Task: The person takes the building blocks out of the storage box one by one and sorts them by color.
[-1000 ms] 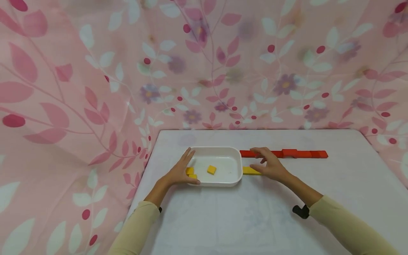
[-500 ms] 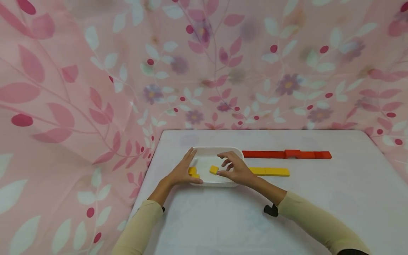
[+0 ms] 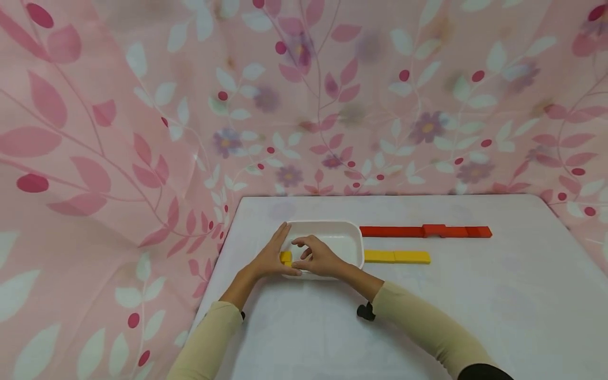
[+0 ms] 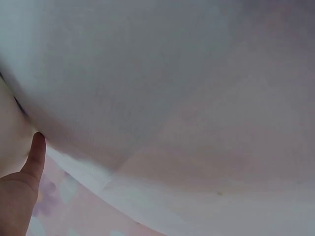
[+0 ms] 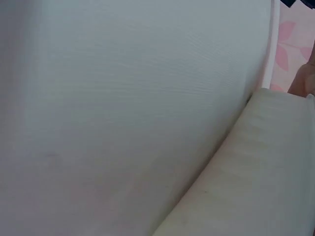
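Observation:
My left hand [image 3: 266, 259] holds the left end of a white tray [image 3: 350, 244], its thumb along the front rim and its fingers at the back. Two small yellow blocks [image 3: 286, 257] show at that end, beside the left palm. Inside the tray hovers my right hand [image 3: 320, 258], thumb and index finger apart, their tips close to these blocks. Nothing shows between them. The spot where a lone yellow block lay is covered by this hand. One digit of the left hand [image 4: 33, 160] appears in the left wrist view; the right wrist view shows little of the right hand.
Behind and right of the tray runs a row of red pieces [image 3: 394, 231], one of them raised like a small bridge. Nearer lies a row of yellow pieces [image 3: 399, 257], its left end by the tray. A white cloth covers the table [image 3: 475, 306]; floral fabric hangs behind.
My right hand has swept left, from over the yellow row into the tray and across to its left end. It passed the lone yellow block, now out of sight. The left hand stays put.

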Tool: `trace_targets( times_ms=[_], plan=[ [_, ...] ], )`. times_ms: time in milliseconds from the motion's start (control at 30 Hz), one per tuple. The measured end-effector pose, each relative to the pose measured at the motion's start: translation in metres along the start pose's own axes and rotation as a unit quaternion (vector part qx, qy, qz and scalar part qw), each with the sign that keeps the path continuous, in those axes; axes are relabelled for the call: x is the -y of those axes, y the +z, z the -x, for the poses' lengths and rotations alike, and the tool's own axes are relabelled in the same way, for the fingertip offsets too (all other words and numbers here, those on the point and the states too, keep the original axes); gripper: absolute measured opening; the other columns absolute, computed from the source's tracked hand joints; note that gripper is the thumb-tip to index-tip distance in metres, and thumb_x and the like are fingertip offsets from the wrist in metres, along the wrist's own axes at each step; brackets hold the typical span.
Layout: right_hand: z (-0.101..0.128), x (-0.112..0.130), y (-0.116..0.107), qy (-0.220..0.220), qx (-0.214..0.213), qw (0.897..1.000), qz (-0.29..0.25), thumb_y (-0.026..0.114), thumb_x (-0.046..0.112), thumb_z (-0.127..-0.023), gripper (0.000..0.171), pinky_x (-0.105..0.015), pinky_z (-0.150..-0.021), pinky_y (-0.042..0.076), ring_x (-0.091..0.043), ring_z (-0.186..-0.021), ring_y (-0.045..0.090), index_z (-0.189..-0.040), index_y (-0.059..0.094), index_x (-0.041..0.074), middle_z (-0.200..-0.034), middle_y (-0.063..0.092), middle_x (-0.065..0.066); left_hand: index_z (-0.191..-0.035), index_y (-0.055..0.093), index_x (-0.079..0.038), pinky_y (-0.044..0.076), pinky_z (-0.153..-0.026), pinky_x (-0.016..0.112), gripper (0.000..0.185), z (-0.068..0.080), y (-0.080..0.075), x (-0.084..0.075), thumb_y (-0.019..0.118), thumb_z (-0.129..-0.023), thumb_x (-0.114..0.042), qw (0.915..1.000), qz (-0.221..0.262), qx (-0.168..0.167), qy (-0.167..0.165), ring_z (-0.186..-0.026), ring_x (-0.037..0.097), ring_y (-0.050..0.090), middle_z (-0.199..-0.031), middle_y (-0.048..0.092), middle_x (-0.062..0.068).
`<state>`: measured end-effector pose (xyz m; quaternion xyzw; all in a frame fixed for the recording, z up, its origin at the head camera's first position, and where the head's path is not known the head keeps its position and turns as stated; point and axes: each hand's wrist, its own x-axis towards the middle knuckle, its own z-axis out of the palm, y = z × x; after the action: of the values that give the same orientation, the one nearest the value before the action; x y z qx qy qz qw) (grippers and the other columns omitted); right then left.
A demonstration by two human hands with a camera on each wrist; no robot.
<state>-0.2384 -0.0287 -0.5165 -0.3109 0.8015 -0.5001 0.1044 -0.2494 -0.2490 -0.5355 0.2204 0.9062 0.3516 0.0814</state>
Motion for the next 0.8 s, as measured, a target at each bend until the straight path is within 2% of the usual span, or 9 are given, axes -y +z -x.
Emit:
trace_targets(
  times_ms=[100,167,433,633,800],
  plan=[
    [-0.005,-0.005,0.003,0.035,0.022,0.999,0.000,0.078,0.019,-0.086,0.054,-0.027,-0.082,0.058,-0.024,-0.096,0.067,-0.132,0.056,0.001,-0.128,0.055,-0.023,-0.161,0.004,-0.025,0.022,-0.117,0.064,0.137,0.001,0.001,0.000,0.089,-0.059,-0.059,1.0000,0.004,0.003,0.000,-0.154,0.029,0.008,-0.168,-0.004,-0.002],
    [-0.008,-0.009,0.004,0.040,0.025,0.999,0.002,0.079,0.017,-0.085,0.052,-0.029,-0.083,0.058,-0.023,-0.094,0.066,-0.129,0.058,0.000,-0.127,0.056,-0.023,-0.161,0.004,-0.026,0.023,-0.118,0.063,0.137,0.002,0.002,0.000,0.089,-0.059,-0.060,1.0000,0.002,0.001,-0.001,-0.154,0.027,0.008,-0.168,-0.004,-0.003],
    [-0.017,-0.020,0.007,0.008,0.072,0.996,0.042,0.077,0.007,-0.083,0.045,-0.019,-0.072,0.054,-0.008,-0.076,0.061,-0.125,0.061,0.002,-0.116,0.064,-0.018,-0.160,0.004,-0.027,0.024,-0.117,0.063,0.135,0.001,0.000,-0.001,0.088,-0.059,-0.061,0.9999,-0.008,-0.003,0.009,-0.154,0.029,0.009,-0.168,-0.004,-0.001],
    [-0.022,-0.020,0.009,-0.008,0.093,0.993,0.075,0.076,0.007,-0.083,0.038,-0.019,-0.071,0.051,-0.013,-0.080,0.060,-0.118,0.065,0.002,-0.110,0.068,-0.012,-0.160,0.007,-0.026,0.024,-0.118,0.063,0.135,0.001,-0.001,-0.002,0.088,-0.059,-0.061,1.0000,-0.008,-0.001,0.005,-0.154,0.029,0.009,-0.168,-0.004,-0.001],
    [-0.024,-0.021,0.010,-0.004,0.095,0.991,0.092,0.078,0.007,-0.081,0.030,-0.019,-0.069,0.049,-0.020,-0.084,0.060,-0.107,0.065,0.002,-0.105,0.069,-0.010,-0.160,0.007,-0.026,0.024,-0.117,0.064,0.135,0.000,-0.002,-0.004,0.088,-0.058,-0.062,1.0000,-0.005,0.004,0.002,-0.154,0.030,0.009,-0.168,-0.004,0.000]
  ],
)
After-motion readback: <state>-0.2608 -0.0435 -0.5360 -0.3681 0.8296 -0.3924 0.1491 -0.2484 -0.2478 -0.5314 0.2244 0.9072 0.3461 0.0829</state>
